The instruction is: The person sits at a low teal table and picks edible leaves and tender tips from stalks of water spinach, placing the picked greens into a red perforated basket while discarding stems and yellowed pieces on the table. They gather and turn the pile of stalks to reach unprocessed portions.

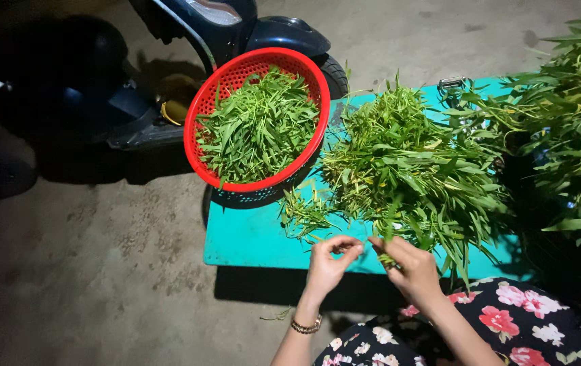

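Note:
My left hand (329, 261) and my right hand (409, 266) meet at the near edge of a turquoise table (250, 240). Between them they pinch a thin green stem (387, 258) with leaves. The left fingers curl on one end and the right fingers grip the leafy end. A big loose pile of leafy green stalks (412, 169) lies on the table just beyond my hands. Further left, a round red plastic basket (202, 102) tilts toward me, filled with picked green leaves (260, 125).
A dark scooter (168, 81) stands on the concrete floor (101, 271) behind the basket. More tall leafy stalks (568, 102) rise at the right edge. My lap in a black flowered dress (507, 318) is at the bottom right. A bracelet (306, 327) circles my left wrist.

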`<state>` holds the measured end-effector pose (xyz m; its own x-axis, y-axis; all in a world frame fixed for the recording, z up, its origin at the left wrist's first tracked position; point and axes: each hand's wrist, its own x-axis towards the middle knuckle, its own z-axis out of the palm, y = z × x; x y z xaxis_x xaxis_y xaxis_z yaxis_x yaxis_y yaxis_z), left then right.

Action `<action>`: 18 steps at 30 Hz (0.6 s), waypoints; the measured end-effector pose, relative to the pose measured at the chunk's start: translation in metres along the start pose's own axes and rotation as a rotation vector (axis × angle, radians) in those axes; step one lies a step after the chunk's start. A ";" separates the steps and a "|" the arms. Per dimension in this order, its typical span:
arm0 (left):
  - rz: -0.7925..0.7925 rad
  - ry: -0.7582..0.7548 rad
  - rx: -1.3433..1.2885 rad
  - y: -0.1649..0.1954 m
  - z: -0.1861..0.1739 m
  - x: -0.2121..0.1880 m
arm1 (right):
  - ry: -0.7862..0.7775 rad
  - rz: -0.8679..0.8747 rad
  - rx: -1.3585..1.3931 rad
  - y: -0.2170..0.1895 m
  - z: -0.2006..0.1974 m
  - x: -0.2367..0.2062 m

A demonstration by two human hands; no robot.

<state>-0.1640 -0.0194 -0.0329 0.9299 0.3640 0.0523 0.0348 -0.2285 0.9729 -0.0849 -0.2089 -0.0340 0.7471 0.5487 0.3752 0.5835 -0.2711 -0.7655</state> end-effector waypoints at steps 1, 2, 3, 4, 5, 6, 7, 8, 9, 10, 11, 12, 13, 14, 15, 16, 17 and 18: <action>-0.005 -0.014 -0.009 0.004 0.002 -0.002 | -0.043 -0.011 -0.138 -0.002 -0.001 0.001; -0.012 -0.027 -0.017 0.007 0.004 -0.004 | -0.086 -0.022 -0.275 -0.003 -0.002 0.002; -0.014 -0.035 -0.021 0.009 0.004 -0.005 | -0.095 -0.047 -0.296 -0.003 -0.003 0.002; -0.017 -0.043 -0.025 0.010 0.005 -0.005 | -0.103 -0.072 -0.317 -0.003 -0.003 0.001; -0.020 -0.051 -0.029 0.010 0.006 -0.007 | -0.112 -0.096 -0.338 -0.002 -0.003 0.000; -0.032 -0.060 -0.049 0.010 0.006 -0.008 | -0.106 -0.107 -0.293 -0.001 -0.003 -0.002; -0.042 -0.070 -0.068 0.010 0.007 -0.009 | -0.098 -0.117 -0.248 0.000 -0.002 -0.004; -0.051 -0.082 -0.086 0.010 0.008 -0.009 | -0.088 -0.128 -0.204 0.003 -0.001 -0.007; -0.017 -0.085 -0.040 0.010 0.007 -0.009 | -0.016 -0.083 -0.049 0.005 0.001 -0.010; 0.018 -0.087 0.006 0.011 0.006 -0.010 | 0.056 -0.040 0.106 0.007 0.003 -0.013; 0.051 -0.086 0.053 0.013 0.003 -0.011 | 0.125 0.002 0.262 0.011 0.004 -0.015; 0.074 -0.038 0.127 0.014 -0.001 -0.010 | 0.149 0.200 0.374 0.017 0.003 -0.018; 0.096 0.014 0.202 0.016 -0.008 -0.008 | 0.167 0.398 0.486 0.024 -0.001 -0.021; 0.118 0.063 0.278 0.018 -0.017 -0.006 | 0.184 0.598 0.597 0.033 -0.006 -0.023; 0.141 0.128 0.420 0.020 -0.028 -0.002 | 0.214 0.740 0.682 0.042 -0.014 -0.027; 0.165 0.193 0.560 0.021 -0.037 0.003 | 0.245 0.882 0.764 0.052 -0.025 -0.032; 0.240 0.278 0.748 0.021 -0.044 0.006 | 0.279 0.871 0.882 0.062 -0.034 -0.036; 0.318 0.362 0.934 0.019 -0.050 0.008 | 0.314 0.856 1.000 0.071 -0.043 -0.041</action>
<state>-0.1743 0.0242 -0.0024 0.7861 0.3779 0.4892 0.2199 -0.9106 0.3500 -0.0603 -0.2843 -0.0816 0.8754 0.2603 -0.4073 -0.4768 0.3269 -0.8160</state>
